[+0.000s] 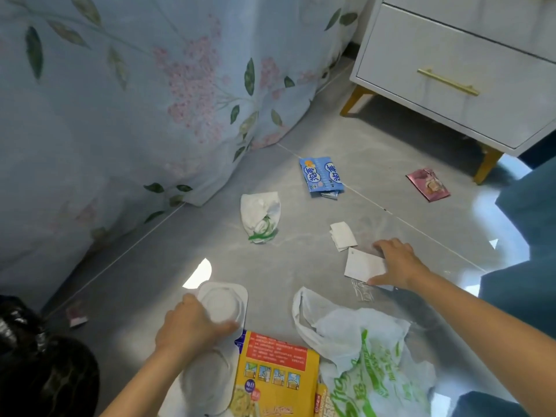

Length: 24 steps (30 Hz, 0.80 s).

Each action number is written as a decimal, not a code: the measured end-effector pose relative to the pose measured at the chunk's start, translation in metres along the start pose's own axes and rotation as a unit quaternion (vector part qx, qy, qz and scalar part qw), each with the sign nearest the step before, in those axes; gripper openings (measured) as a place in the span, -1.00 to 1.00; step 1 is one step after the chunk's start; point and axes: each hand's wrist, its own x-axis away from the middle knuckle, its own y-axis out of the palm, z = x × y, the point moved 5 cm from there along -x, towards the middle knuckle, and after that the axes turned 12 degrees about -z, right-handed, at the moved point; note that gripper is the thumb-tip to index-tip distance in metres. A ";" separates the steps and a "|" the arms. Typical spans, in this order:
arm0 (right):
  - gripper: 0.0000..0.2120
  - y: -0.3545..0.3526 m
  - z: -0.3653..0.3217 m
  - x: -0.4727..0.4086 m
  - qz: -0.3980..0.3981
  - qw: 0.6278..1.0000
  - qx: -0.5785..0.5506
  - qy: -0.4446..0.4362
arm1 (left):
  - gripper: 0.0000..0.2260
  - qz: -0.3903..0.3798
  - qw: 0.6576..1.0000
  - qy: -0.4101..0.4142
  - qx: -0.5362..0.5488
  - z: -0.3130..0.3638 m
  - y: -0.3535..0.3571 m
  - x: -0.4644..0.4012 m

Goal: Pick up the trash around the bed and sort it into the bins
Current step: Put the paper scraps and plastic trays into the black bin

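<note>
Trash lay scattered on the grey floor (pixel 301 266) beside the bed's floral cover (pixel 120 115) — a blue snack wrapper (pixel 320 177), a crumpled white bag (pixel 261 216), paper scraps (pixel 343 236). My left hand (pixel 188 326) gripped a white plastic tray (pixel 224 302); my right hand (pixel 397 263) pinched a white card (pixel 362 264) — fingers closed on it, low over the floor.

On the grey tiled floor (pixel 301 266), the left hand (pixel 192 323) clasps a white plastic tray (pixel 224 299) while the right hand (pixel 397 263) presses a white paper scrap (pixel 362 264); a blue snack wrapper (pixel 320 176) lies near the floral bedsheet (pixel 135 100).
</note>
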 end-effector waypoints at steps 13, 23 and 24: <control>-0.69 0.001 -0.006 0.000 -0.044 0.991 -0.097 -0.087 | -0.31 0.040 0.981 0.117 0.152 0.022 -0.017 0.006; -0.90 -0.016 -0.014 0.006 -0.015 0.967 -0.232 -0.108 | -0.66 -0.040 0.909 0.131 0.394 0.022 -0.031 0.024; -0.89 -0.018 -0.020 0.008 -0.017 0.959 -0.259 -0.116 | -0.67 -0.034 0.908 0.137 0.394 0.024 -0.038 0.031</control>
